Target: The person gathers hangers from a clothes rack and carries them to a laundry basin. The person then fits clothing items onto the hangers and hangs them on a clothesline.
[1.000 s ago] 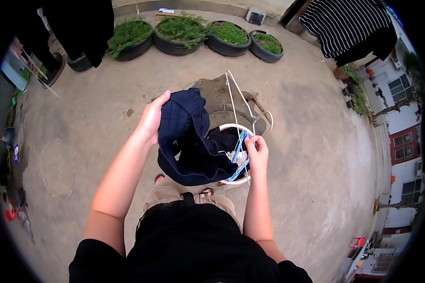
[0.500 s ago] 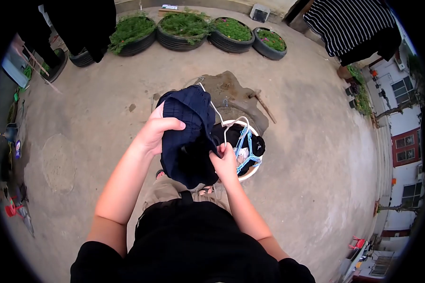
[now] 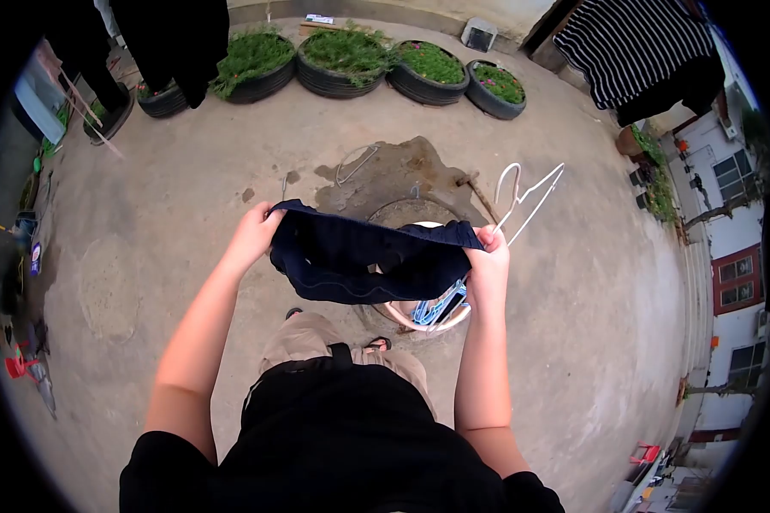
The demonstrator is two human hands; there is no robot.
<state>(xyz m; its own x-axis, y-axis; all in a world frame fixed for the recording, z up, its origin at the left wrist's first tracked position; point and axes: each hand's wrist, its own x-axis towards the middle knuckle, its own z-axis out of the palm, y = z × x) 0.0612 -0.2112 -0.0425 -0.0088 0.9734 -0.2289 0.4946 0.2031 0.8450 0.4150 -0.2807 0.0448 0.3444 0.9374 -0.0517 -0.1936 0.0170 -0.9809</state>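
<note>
Navy elastic-waist pants hang in front of me, their waistband stretched wide between my hands. My left hand pinches the left end of the waistband. At the other end, my right hand grips the waistband together with a white clothes hanger, which sticks out up and to the right. Below the pants stands a white bucket, partly covered by them. Blue clothes hangers lie inside it. The legs of the pants cannot be made out.
Tire planters with green plants line the far side. A hammer-like tool and a wire hanger lie by a wet patch. Dark clothes and a striped garment hang above. A red stool stands at right.
My hands have moved apart, spreading the waistband wide. The white hanger has swung out to the right with my right hand, away from the bucket and pants.
</note>
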